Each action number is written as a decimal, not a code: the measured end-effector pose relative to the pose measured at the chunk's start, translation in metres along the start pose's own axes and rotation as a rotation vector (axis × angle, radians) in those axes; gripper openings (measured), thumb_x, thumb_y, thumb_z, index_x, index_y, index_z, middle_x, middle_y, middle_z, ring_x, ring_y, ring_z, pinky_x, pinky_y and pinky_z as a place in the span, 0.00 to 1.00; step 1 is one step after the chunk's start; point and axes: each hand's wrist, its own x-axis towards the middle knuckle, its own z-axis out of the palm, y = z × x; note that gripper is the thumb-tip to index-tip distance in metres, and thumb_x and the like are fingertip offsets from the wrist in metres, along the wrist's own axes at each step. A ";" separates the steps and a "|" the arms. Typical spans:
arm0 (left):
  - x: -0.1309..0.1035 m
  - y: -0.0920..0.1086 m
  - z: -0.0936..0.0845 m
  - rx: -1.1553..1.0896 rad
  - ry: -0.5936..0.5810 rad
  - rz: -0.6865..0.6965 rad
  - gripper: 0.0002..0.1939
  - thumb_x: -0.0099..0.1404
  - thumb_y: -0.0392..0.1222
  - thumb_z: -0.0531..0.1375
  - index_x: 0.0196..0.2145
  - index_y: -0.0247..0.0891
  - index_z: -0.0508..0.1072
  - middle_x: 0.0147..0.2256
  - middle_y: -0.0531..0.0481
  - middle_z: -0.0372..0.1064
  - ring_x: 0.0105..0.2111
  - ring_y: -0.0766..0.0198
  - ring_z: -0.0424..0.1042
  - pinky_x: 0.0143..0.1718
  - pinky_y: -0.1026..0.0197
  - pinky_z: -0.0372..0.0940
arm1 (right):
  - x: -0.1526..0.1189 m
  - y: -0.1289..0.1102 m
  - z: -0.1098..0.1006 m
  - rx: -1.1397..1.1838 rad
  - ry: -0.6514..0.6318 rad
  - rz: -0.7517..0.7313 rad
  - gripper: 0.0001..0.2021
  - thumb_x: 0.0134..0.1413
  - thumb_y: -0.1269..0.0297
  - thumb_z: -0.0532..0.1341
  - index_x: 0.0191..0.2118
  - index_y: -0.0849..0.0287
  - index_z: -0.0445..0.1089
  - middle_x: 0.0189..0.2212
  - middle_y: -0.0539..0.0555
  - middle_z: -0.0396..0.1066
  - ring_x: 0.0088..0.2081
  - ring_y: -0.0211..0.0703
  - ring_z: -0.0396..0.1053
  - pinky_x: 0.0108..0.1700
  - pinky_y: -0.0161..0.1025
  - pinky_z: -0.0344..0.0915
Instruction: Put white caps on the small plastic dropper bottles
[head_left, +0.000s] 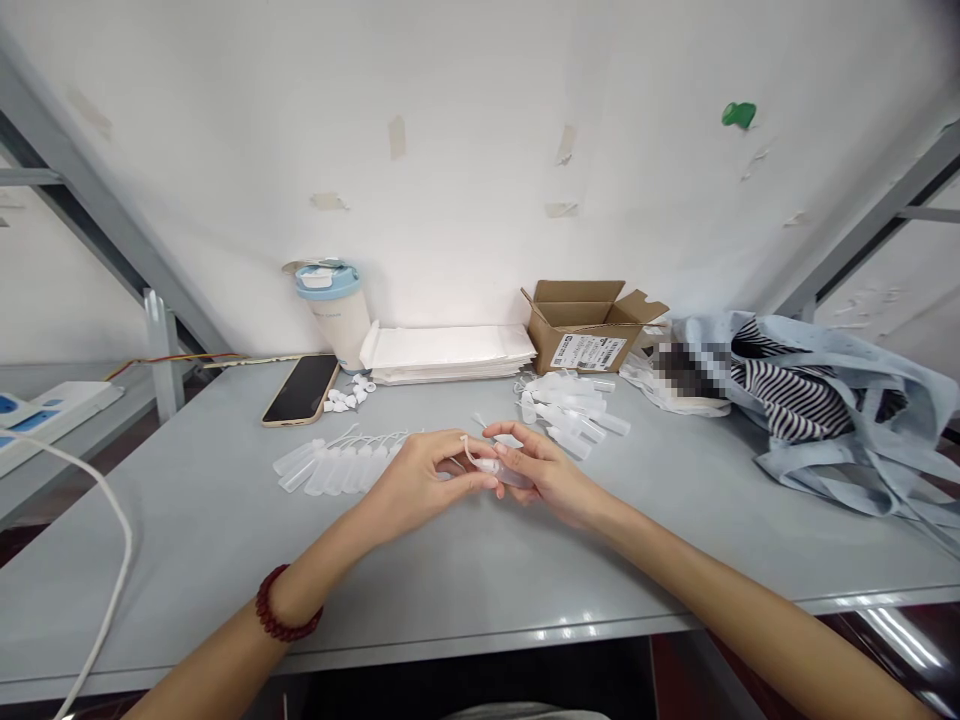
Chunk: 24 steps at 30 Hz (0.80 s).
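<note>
Both your hands meet over the grey metal table, sharing a small translucent plastic bottle with a thin white strap at its neck end. Your right hand pinches the body between thumb and curled fingers, likely to steady it, while your left hand pinches near the neck, seemingly for finer control; some fingertips are hidden. Strapped bottles fan out beside your left hand, probably to stay separate, and a looser cluster of bottles lies beyond your right, apparently within easy reach.
</note>
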 end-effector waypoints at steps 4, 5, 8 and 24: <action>0.000 0.003 -0.001 -0.032 -0.065 -0.154 0.10 0.61 0.45 0.57 0.35 0.38 0.75 0.30 0.50 0.76 0.28 0.63 0.72 0.32 0.64 0.66 | 0.000 0.000 0.001 -0.030 0.009 -0.006 0.16 0.56 0.52 0.57 0.44 0.55 0.58 0.20 0.47 0.66 0.17 0.30 0.49 0.21 0.30 0.43; 0.000 0.004 -0.002 -0.044 -0.078 -0.169 0.10 0.61 0.45 0.57 0.34 0.37 0.74 0.30 0.50 0.76 0.28 0.64 0.71 0.31 0.64 0.66 | 0.000 0.000 0.001 -0.035 0.009 -0.001 0.16 0.56 0.52 0.56 0.44 0.55 0.58 0.20 0.47 0.66 0.17 0.30 0.49 0.20 0.30 0.43; 0.000 0.004 -0.001 -0.065 -0.075 -0.205 0.12 0.61 0.47 0.57 0.31 0.36 0.73 0.30 0.49 0.75 0.25 0.66 0.69 0.28 0.65 0.65 | 0.000 -0.001 0.003 -0.043 0.017 0.011 0.15 0.56 0.51 0.56 0.44 0.55 0.58 0.19 0.47 0.66 0.18 0.30 0.49 0.21 0.31 0.43; 0.004 -0.002 -0.006 -0.188 0.077 -0.310 0.16 0.58 0.51 0.59 0.28 0.33 0.71 0.23 0.53 0.67 0.21 0.68 0.68 0.26 0.63 0.63 | -0.001 -0.004 0.000 -0.313 0.161 -0.176 0.14 0.55 0.52 0.56 0.36 0.60 0.65 0.23 0.47 0.63 0.20 0.30 0.56 0.23 0.32 0.53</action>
